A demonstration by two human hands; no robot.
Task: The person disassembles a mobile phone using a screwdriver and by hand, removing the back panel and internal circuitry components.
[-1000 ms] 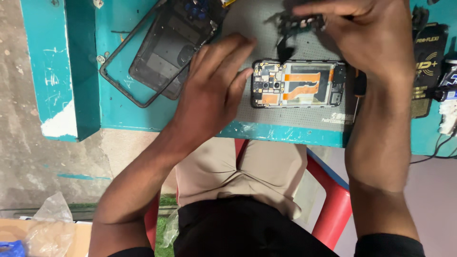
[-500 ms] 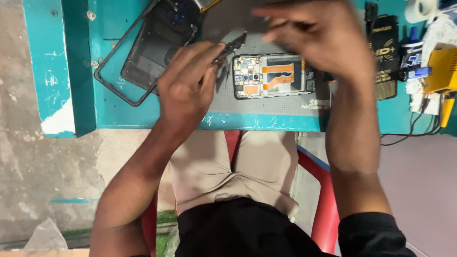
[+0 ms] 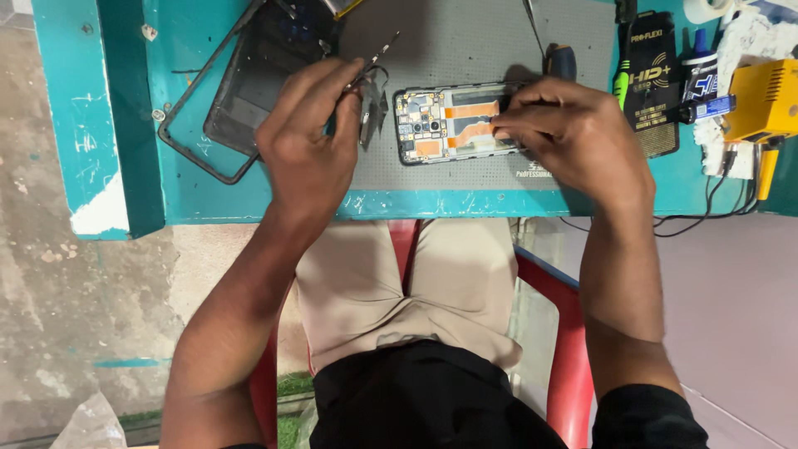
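Head view: the opened phone (image 3: 453, 123) lies on the grey mat (image 3: 465, 50) on the teal table (image 3: 179, 191). The right hand (image 3: 573, 137) pinches its right end; the left hand (image 3: 312, 145) grips tweezers (image 3: 370, 71). Light, stiff, but fragile inside, it seems best held by its edges.

Bench top (image 3: 208, 195) is teal, white where paint chipped. My work mat (image 3: 465, 41) is grey with a fine dot grid. Opened phone (image 3: 453, 125): orange flex strips, black frame, silver shields. Back cover (image 3: 241, 91) black. Tool at far right (image 3: 769, 100) yellow. My chair (image 3: 565, 333) red, trousers (image 3: 416, 291) beige.
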